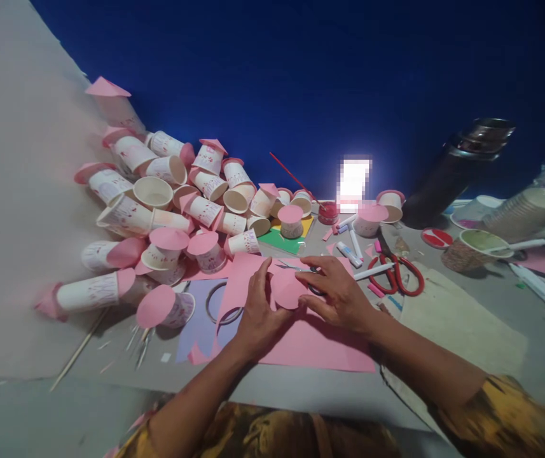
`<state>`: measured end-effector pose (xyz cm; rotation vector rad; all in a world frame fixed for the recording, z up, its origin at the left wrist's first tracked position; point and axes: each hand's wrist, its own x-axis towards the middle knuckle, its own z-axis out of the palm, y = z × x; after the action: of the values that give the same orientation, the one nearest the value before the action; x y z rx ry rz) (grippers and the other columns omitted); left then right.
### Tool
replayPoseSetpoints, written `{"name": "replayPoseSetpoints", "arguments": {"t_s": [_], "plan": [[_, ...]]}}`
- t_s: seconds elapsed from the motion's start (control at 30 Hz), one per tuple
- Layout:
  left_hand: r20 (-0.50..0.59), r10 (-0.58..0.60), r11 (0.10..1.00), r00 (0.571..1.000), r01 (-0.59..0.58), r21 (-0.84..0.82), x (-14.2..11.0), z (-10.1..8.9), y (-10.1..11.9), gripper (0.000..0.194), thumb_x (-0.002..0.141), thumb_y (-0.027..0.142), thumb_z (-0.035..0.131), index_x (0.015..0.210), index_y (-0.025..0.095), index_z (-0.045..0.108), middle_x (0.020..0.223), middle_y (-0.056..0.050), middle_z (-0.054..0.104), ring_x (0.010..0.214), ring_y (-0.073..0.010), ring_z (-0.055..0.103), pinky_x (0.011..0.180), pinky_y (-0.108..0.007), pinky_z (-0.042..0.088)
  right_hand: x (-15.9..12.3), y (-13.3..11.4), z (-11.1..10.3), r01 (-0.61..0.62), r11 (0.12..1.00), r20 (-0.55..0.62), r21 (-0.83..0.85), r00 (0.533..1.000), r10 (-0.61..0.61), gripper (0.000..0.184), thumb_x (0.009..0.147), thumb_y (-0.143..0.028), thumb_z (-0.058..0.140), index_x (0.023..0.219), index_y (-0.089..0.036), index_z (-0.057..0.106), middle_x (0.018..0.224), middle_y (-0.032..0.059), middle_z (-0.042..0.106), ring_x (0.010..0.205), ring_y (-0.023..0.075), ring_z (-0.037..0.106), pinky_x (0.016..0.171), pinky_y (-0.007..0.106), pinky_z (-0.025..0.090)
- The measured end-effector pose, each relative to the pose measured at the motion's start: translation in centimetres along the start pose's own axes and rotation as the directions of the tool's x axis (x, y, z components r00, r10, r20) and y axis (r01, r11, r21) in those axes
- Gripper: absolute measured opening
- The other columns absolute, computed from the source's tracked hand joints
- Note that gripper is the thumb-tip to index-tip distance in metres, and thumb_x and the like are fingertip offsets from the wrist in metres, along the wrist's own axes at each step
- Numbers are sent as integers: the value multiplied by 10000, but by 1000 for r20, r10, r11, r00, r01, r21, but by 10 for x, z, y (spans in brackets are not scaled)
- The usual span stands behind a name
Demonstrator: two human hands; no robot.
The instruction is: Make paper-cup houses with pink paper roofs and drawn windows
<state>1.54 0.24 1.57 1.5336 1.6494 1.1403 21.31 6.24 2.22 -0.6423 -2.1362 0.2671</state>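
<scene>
Both my hands meet over a sheet of pink paper (320, 346) lying on the table. My left hand (257, 312) pinches the left edge of a small pink paper circle (287, 291). My right hand (336, 289) has its fingers curled round the handles of dark scissors (317, 289), whose thin blades (294, 267) point left above the circle. A metal ring (215, 304) lies on lilac paper (200, 327) just left of my left hand.
A heap of paper cups (167, 203), many capped with pink discs, fills the left against a grey board. Red-handled scissors (399, 275), glue sticks (348, 253), a small red paint pot with a brush (328, 212), a dark flask (448, 175), stacked cups (530, 207) and a bowl (484, 242) lie to the right.
</scene>
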Motion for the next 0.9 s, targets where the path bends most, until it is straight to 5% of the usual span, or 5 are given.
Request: {"name": "replayPoseSetpoints", "arguments": {"t_s": [0.23,0.4,0.5,0.73,0.9], "plan": [[9,3,999,1000,-3,-36,0,-2,3,1036,699,406,882,1563,255,331,1443,-143,476,1341,-323,479,1150,-507,377,-3,4,1,-14,999,28,34,1000,13,351,957,-283,675,1300,-212,644,1364,191,637,1239,327,605,998,558,536],[172,-13,947,985,67,-314,1,-9,6,1064,748,249,798,1619,280,188,1543,-133,460,1434,-280,456,1209,-457,325,1,7,-7,-45,999,24,-3,999,45,463,964,-317,668,1403,-219,560,1374,177,632,1263,329,590,1057,576,491],[181,-16,914,983,88,-395,1,-8,5,1038,759,222,780,1618,286,201,1512,-122,512,1399,-268,508,1202,-450,340,3,5,-12,-17,999,14,-39,1000,17,438,967,-311,659,1386,-222,566,1362,173,627,1248,328,592,1059,571,482],[-17,-29,995,999,27,-101,-3,-2,3,1052,703,297,846,1591,247,285,1387,-131,520,1293,-308,513,1118,-500,399,5,-15,-14,210,977,129,-43,971,-203,407,983,-346,637,1372,-240,575,1471,188,520,1313,339,528,1031,551,493],[-34,-10,1000,999,9,-25,-2,-1,0,1000,747,344,780,1599,231,270,1411,-144,496,1322,-323,479,1120,-530,390,3,-18,-7,234,968,253,-92,946,-205,444,946,-379,689,1350,-215,605,1536,201,472,1362,359,480,1067,560,463]]}}
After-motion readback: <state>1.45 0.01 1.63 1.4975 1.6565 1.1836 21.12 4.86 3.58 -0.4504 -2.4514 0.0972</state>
